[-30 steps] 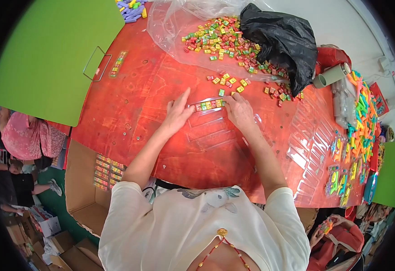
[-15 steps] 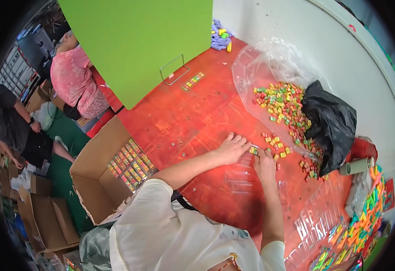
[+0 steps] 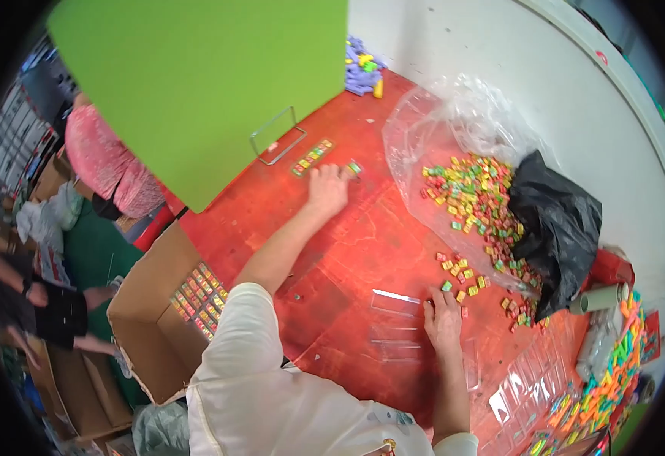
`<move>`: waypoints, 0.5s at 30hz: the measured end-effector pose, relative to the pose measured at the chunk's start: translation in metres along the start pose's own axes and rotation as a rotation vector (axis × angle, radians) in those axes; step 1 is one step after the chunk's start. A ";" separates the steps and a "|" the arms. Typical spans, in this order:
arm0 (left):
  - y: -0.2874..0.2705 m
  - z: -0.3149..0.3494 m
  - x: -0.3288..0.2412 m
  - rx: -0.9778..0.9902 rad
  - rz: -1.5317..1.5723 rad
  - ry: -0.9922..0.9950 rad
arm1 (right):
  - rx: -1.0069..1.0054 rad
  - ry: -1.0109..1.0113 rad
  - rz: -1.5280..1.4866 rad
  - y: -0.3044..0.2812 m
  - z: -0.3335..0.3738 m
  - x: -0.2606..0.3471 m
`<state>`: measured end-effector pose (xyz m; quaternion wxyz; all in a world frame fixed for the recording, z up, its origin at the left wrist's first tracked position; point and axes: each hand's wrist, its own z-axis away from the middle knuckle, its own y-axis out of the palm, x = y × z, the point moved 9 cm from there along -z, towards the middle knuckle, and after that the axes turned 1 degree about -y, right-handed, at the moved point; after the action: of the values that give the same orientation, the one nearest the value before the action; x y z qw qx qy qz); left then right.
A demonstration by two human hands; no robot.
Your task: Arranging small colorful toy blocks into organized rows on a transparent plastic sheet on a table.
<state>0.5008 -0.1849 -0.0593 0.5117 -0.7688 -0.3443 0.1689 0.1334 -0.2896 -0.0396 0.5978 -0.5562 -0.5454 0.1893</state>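
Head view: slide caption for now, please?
Left hand beside a filled strip, right hand near loose coloured pieces on a red table.

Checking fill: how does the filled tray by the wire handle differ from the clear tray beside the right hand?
The filled tray holds colourful blocks; the clear tray shows none. The filled tray lies diagonally; the clear tray, nearly crosswise. Both rest on the red table.

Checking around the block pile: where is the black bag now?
In the head view, the black bag lies right of centre, against the right side of the block pile, above and left of the tube.
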 end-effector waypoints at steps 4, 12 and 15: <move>-0.010 -0.029 -0.003 0.121 -0.139 -0.026 | -0.066 0.009 0.007 -0.016 -0.002 -0.007; -0.075 0.031 -0.154 0.054 0.470 0.463 | -0.248 0.259 0.225 -0.041 -0.012 -0.084; -0.081 0.055 -0.237 0.070 0.626 0.593 | -0.293 0.231 0.273 -0.034 -0.017 -0.089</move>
<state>0.2715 -0.2951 -0.0313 0.5384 -0.8336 0.0735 0.0992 0.1055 -0.3824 -0.0455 0.5381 -0.7234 -0.4149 0.1224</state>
